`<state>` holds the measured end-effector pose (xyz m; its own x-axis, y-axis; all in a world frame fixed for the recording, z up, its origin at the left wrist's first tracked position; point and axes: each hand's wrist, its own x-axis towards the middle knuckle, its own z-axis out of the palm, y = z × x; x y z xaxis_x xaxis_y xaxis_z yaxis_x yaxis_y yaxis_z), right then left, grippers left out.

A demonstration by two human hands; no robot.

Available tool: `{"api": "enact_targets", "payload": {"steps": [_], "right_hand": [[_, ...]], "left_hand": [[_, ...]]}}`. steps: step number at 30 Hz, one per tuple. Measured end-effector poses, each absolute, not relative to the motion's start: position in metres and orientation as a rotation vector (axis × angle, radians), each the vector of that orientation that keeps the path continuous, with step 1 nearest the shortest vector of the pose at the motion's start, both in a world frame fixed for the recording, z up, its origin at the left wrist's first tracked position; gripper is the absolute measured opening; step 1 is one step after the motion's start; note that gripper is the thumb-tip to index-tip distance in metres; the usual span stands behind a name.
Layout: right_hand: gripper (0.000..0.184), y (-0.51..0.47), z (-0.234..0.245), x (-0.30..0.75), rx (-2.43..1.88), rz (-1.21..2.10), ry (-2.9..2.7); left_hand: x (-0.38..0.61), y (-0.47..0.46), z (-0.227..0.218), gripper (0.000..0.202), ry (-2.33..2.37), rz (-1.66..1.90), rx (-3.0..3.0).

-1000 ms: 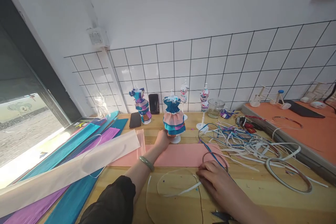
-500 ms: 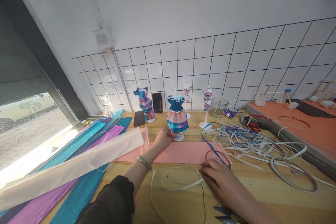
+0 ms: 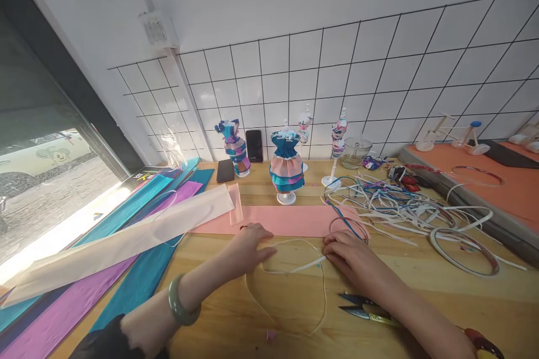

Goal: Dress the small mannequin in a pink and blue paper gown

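My left hand is above the near edge of a pink paper strip, thumb and fingers apart, with nothing in it. Just under its thumb lies a loop of thin pale cord on the table. At the loop's right side, the curled fingers of my right hand close on the end of a narrow white strip. Beyond the pink strip stands a small dress form in a teal, pink and purple ruffled dress. Dark-bladed thread snips lie beneath my right forearm.
Long teal, purple and cream crepe paper sheets cover the left side. Tangled strips and cords are heaped at right, beside a ring. Behind are another dressed form, a phone and a glass bowl.
My left hand has drawn back from the base of the ruffled dress form toward the cord loop, and its fingers have parted. My right hand stays at the white strip. The view has tilted down.
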<state>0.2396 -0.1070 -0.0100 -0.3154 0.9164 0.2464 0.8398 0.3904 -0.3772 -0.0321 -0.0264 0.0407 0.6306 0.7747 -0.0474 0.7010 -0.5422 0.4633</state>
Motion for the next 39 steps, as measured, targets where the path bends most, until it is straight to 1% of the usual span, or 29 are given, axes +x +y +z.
{"api": "enact_targets", "payload": {"steps": [5, 10, 18, 24, 28, 31, 34, 39], "right_hand": [[0.027, -0.106, -0.014, 0.243, -1.489, 0.237, -2.256], [0.026, -0.107, -0.018, 0.245, -1.478, 0.209, -2.260], [0.025, -0.110, -0.009, 0.242, -1.513, 0.143, -2.220], [0.024, -0.105, -0.012, 0.250, -1.589, 0.097, -2.173], [0.023, -0.104, -0.014, 0.252, -1.630, 0.104, -2.132], [0.022, -0.103, -0.015, 0.253, -1.655, 0.123, -2.095], [0.023, -0.104, -0.016, 0.253, -1.661, 0.146, -2.056], [0.025, -0.104, -0.012, 0.250, -1.658, 0.172, -1.989]], "left_hand": [[-0.019, -0.049, 0.031, 0.028, 1.074, 0.124, 2.439], [-0.005, -0.048, 0.022, 0.008, 1.044, 0.093, 2.452], [-0.011, -0.051, 0.046, 0.015, 1.092, 0.127, 2.305], [-0.017, -0.049, 0.056, 0.014, 1.044, 0.234, 2.137], [-0.024, -0.045, 0.059, 0.021, 0.960, 0.264, 1.980], [-0.030, -0.041, 0.064, 0.035, 0.943, 0.237, 1.806], [-0.040, -0.038, 0.070, 0.049, 0.978, 0.208, 1.755], [-0.063, -0.034, 0.079, 0.053, 1.093, 0.137, 1.830]]}}
